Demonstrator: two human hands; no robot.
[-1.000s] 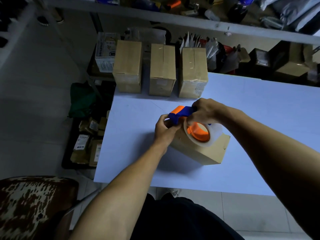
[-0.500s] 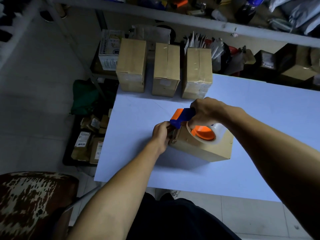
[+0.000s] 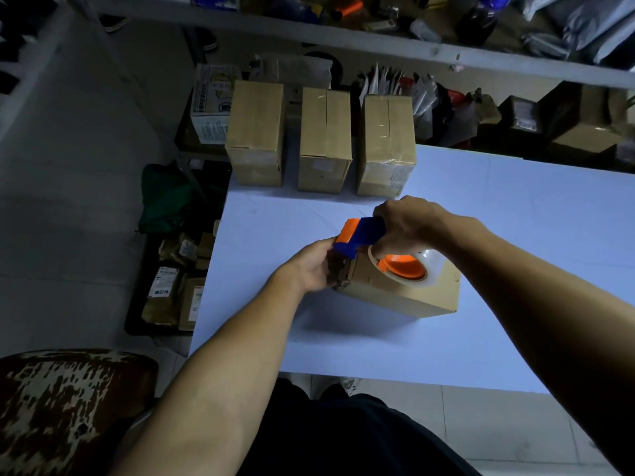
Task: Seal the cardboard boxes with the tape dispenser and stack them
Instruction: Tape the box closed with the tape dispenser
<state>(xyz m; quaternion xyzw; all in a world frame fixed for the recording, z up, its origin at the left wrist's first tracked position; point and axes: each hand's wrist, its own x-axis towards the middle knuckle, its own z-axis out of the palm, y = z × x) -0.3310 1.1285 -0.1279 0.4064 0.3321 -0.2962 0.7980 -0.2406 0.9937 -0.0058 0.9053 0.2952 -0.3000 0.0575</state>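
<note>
On the table [image 3: 515, 235], near its front-left corner: cardboard box [image 3: 398, 293] | right hand [image 3: 409, 223] grips tape dispenser [image 3: 364, 235] atop box | left hand [image 3: 314, 266] holds box's left end | three boxes [image 3: 324, 140] at table's far edge.

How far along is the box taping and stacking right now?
Done, apparently: three boxes stand side by side at the table's far edge; tape shows on at least the right one. In hand: the right hand grips the tape dispenser on a fourth box, while the left hand holds that box's end. Left: finishing this seal and stacking; nothing is stacked yet.
</note>
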